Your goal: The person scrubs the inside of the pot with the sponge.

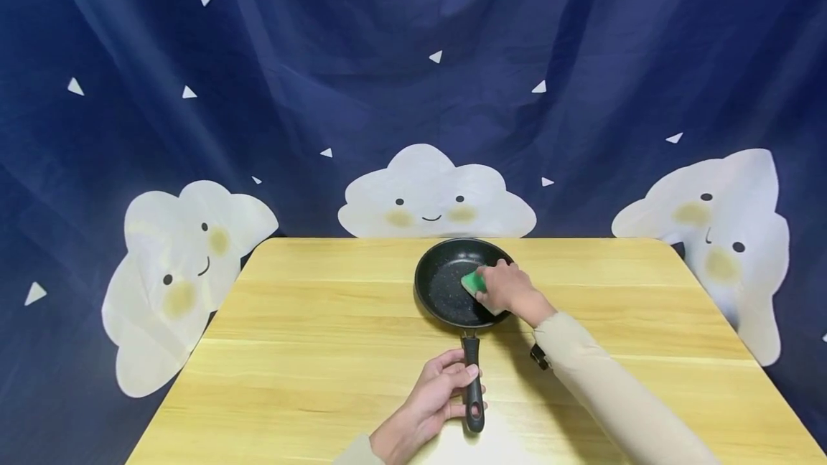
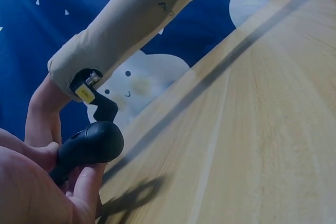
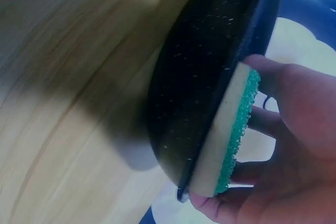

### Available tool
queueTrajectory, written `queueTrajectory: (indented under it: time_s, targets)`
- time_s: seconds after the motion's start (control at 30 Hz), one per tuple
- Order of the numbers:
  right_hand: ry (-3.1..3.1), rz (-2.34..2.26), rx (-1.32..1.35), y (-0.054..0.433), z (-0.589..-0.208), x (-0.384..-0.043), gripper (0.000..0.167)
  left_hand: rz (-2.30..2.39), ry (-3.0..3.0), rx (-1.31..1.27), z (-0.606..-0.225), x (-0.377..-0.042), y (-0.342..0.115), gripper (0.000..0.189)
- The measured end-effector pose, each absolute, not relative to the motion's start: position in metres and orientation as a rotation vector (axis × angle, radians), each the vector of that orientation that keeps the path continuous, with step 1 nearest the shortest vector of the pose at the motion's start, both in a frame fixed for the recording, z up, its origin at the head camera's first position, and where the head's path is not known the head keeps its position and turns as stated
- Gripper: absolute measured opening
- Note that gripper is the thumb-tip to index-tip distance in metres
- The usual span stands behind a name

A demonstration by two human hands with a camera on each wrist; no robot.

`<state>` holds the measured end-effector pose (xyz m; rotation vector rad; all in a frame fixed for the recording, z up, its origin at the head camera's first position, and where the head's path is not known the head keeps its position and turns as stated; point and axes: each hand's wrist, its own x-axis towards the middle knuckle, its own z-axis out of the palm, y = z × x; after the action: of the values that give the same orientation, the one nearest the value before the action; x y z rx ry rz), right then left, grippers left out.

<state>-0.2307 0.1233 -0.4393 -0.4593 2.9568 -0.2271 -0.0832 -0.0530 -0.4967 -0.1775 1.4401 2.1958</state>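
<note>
A black speckled frying pan (image 1: 446,289) is in the middle of the head view, its handle (image 1: 473,357) pointing toward me. My left hand (image 1: 434,397) grips that handle, thumb on top and fingers beneath; the rounded handle end (image 2: 100,142) shows in the left wrist view. Over the right side of the pan, my right hand (image 1: 509,288) holds a sponge (image 1: 474,283) with a green scrubbing layer. In the right wrist view the sponge's pale side (image 3: 223,129) faces the pan (image 3: 194,72), and the green rough layer (image 3: 241,127) is toward my palm.
A light wood table (image 1: 310,336) lies under the pan. Behind it hangs a dark blue curtain (image 1: 362,77) with smiling white clouds (image 1: 439,196) and small triangles. A small black device (image 1: 539,357) is fixed beneath my right sleeve cuff.
</note>
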Motion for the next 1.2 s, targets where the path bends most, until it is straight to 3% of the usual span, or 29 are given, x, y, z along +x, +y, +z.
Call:
queueTrajectory:
  time_s: [0.27, 1.2]
  targets:
    - [2.985, -0.402, -0.616, 0.129, -0.434, -0.217, 0.045, 2.183, 1.419, -0.169, -0.497, -0.084, -0.055, 0.043]
    - [3.301, -0.771, -0.459, 0.174, -0.439, -0.146, 0.052, 2.152, 1.432, -0.159, -0.496, -0.085, -0.053, 0.042]
